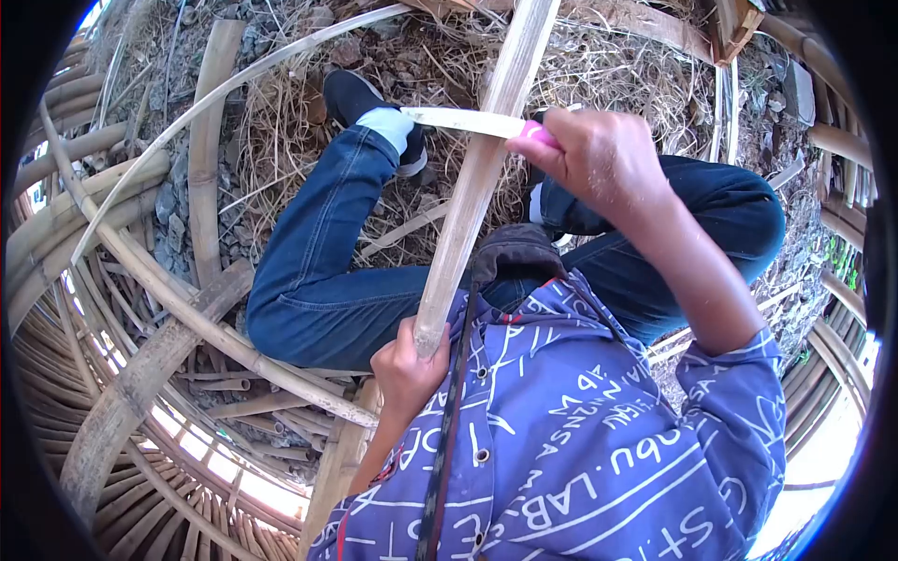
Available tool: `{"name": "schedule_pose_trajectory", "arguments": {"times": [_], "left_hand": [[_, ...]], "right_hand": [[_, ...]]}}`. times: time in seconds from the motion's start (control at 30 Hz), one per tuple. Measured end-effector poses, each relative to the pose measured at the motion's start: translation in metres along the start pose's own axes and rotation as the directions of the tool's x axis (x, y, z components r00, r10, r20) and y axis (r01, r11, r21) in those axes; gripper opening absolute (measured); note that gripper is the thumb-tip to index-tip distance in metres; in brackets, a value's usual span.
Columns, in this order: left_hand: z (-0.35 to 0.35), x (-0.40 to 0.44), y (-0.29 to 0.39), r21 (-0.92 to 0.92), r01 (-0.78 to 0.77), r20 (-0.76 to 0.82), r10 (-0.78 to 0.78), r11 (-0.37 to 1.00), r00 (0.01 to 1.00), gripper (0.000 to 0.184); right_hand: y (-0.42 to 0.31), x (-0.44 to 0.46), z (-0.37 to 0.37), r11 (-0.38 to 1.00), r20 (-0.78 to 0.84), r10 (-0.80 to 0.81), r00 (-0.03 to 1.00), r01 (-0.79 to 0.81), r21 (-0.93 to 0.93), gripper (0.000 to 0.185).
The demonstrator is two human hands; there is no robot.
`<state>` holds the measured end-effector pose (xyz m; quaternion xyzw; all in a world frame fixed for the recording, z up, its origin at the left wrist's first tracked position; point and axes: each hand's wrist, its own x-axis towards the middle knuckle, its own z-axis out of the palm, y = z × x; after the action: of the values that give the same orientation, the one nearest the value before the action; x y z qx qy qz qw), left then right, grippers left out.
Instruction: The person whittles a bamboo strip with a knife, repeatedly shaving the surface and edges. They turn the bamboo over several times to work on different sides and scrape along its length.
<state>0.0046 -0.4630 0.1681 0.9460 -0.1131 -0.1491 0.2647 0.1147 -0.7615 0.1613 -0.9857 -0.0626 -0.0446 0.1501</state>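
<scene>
A long pale wooden strip [472, 192] runs from the top of the view down to my lap. Fingers wrapped round its lower end, my left hand [410, 366] is closed. My right hand [599, 154] is closed on the pink handle [538, 136] of a knife [463, 120]. The knife's light blade lies across the upper part of the strip, pointing left, its tip near my shoe.
Bamboo poles [208, 150] and a thin curved strip [234, 82] are on the left. Shavings [290, 122] cover the stony ground around my bent legs. A wooden frame piece [734, 33] is at the upper right, with stacked bamboo along both sides.
</scene>
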Motion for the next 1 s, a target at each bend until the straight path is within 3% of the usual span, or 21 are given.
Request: {"name": "schedule_pose_trajectory", "arguments": {"times": [0.07, 0.2, 0.27, 0.33, 0.4, 0.47, 0.5, 0.6, 0.67, 0.87, 0.93, 1.0], "left_hand": [[0.003, 0.001, 0.001, -0.037, -0.009, -0.007, 0.009, 0.999, 1.000, 0.024], [0.006, -0.004, 0.001, -0.003, -0.042, -0.035, 0.042, 0.999, 0.999, 0.021], [0.006, -0.011, -0.002, 0.017, -0.027, -0.024, 0.027, 1.000, 0.999, 0.020], [0.004, -0.020, -0.007, 0.023, 0.007, 0.001, -0.008, 1.000, 1.000, 0.022], [0.000, -0.022, -0.010, 0.025, 0.018, 0.002, -0.018, 1.000, 1.000, 0.023], [-0.001, -0.024, -0.008, 0.017, 0.040, -0.003, -0.040, 0.999, 0.999, 0.024], [0.000, -0.022, -0.009, 0.008, 0.052, 0.006, -0.052, 0.999, 0.999, 0.024], [0.001, -0.019, -0.010, -0.009, 0.062, 0.016, -0.062, 0.998, 0.998, 0.023], [0.000, -0.017, -0.010, -0.003, 0.073, 0.015, -0.073, 0.997, 0.997, 0.023], [-0.003, -0.012, -0.010, 0.017, 0.054, 0.025, -0.054, 0.998, 0.998, 0.022], [-0.001, -0.011, -0.012, 0.017, 0.036, 0.016, -0.036, 0.999, 0.999, 0.022], [0.000, -0.009, -0.011, 0.021, 0.037, 0.025, -0.037, 0.999, 0.999, 0.022]], "right_hand": [[0.002, 0.003, -0.004, 1.000, 0.067, 0.023, 0.998, -0.021, -0.020, 0.049], [0.016, 0.008, -0.003, 0.997, 0.046, -0.056, 0.997, 0.058, -0.049, 0.049], [0.036, 0.017, -0.004, 0.992, -0.019, -0.016, 1.000, 0.013, -0.126, 0.046], [0.091, 0.034, -0.007, 0.951, -0.183, 0.131, 0.974, -0.176, -0.255, 0.044], [0.123, 0.046, -0.032, 0.955, -0.153, -0.009, 0.988, -0.037, -0.295, 0.044], [0.090, 0.057, -0.060, 0.964, -0.105, 0.194, 0.975, -0.209, -0.162, 0.039], [0.112, 0.055, -0.049, 0.956, -0.106, 0.108, 0.989, -0.132, -0.262, 0.044], [0.107, 0.047, -0.038, 0.947, -0.193, 0.029, 0.981, -0.089, -0.308, 0.046], [0.106, 0.044, -0.039, 0.942, -0.177, 0.060, 0.982, -0.115, -0.315, 0.047], [0.123, 0.030, -0.043, 0.965, -0.187, 0.051, 0.981, -0.096, -0.242, 0.044], [0.116, 0.024, -0.036, 0.985, -0.261, 0.089, 0.961, -0.124, -0.120, 0.043], [0.082, 0.019, -0.034, 0.931, -0.215, 0.343, 0.915, -0.301, 0.204, 0.041]]}}
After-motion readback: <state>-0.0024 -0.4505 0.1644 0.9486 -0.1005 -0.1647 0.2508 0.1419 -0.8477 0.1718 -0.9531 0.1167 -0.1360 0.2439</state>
